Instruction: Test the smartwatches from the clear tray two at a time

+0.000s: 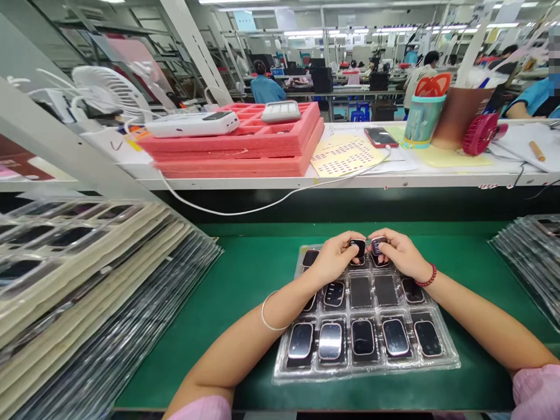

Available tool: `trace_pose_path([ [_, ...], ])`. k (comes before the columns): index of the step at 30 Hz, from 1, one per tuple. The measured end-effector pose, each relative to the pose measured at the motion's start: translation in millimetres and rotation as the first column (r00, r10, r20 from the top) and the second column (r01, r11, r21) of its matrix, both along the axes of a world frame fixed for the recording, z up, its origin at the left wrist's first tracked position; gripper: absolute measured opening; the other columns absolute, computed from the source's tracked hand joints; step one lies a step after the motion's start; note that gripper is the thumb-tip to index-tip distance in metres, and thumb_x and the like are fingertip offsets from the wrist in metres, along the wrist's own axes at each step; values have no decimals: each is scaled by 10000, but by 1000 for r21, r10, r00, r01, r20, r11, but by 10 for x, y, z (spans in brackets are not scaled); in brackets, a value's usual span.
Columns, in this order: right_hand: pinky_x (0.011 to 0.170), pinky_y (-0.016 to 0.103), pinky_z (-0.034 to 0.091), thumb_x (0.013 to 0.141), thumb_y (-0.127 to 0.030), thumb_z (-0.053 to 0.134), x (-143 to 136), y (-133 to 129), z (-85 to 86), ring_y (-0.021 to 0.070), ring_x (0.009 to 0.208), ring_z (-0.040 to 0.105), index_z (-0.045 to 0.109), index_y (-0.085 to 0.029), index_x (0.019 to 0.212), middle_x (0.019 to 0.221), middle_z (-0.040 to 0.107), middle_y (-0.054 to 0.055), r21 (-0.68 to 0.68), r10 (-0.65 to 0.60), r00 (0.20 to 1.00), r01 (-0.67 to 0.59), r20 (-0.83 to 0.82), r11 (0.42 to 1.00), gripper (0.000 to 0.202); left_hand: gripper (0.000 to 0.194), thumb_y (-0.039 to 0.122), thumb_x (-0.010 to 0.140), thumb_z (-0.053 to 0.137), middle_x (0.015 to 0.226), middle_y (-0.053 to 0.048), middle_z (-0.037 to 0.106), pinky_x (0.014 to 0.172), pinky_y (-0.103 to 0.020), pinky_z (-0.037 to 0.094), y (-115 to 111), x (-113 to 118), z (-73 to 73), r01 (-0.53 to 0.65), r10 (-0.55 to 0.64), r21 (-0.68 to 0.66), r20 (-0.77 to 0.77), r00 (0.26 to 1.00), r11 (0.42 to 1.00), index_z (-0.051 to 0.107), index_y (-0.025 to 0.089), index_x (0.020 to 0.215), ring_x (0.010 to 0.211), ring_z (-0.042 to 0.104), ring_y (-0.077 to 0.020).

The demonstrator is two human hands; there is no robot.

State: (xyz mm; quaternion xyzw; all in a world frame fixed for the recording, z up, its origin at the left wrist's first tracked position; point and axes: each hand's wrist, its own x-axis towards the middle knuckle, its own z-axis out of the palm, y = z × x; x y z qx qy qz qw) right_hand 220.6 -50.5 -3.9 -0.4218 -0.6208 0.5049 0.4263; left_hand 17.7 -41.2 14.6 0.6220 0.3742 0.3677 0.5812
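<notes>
My left hand (pixel 336 255) grips a dark-screened smartwatch (pixel 357 249), its thumb resting on the screen. Just beside it, my right hand (pixel 400 252) holds a second smartwatch (pixel 377 244) with small lit text, the thumb again on its face. Both are above the far row of a clear plastic tray (pixel 365 371) on the table. Watch faces lie in many of its compartments, such as one lit with a short list (pixel 334 294) and a glossy one (pixel 395 336) in the near row. Two middle compartments (pixel 360 290) show only dark bottoms. My hands hide part of the far row.
Tall stacks of trays (pixel 131 280) flank the green table (pixel 210 361) at left, with more trays (pixel 531 256) at right. Along the shelf are red foam trays (pixel 227 154), a white cable (pixel 236 213), a phone (pixel 381 137), a scissors cup (pixel 423 119) and a fan (pixel 479 134).
</notes>
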Motion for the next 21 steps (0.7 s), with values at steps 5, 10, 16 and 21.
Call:
trace_pose_path([
  [5,551,247,527,823,-269,578,-21,14,-14,92,538,592,615,-181,1035,860,700,28,5,-6,1000,6,-18,1000,233,225,228,845,567,911,-52,699,698,-264,512,17,-20,0,11,-10,31,-54,999,999,633,138,1041,675,626,-111],
  [10,549,245,521,827,-274,573,-24,6,-10,89,539,588,618,-181,1034,863,692,25,8,-14,1000,14,-18,1000,231,238,243,858,558,905,-56,695,707,-278,518,41,-21,-40,11,-9,30,-56,998,999,625,137,1060,683,635,-120],
  [16,558,250,512,849,-297,571,2,-27,5,104,569,602,619,-179,1047,868,697,34,30,-16,1000,15,26,999,235,205,169,834,572,913,-38,679,671,-236,512,7,6,-23,-22,22,15,-13,1000,1000,641,134,1024,637,613,-82],
  [21,572,263,520,866,-305,567,24,-19,-11,116,584,615,619,-186,1073,905,712,48,33,-39,998,37,56,999,244,195,136,830,564,898,-34,672,658,-220,519,-7,20,-4,-22,22,16,13,1000,1000,646,132,1007,620,595,-68],
])
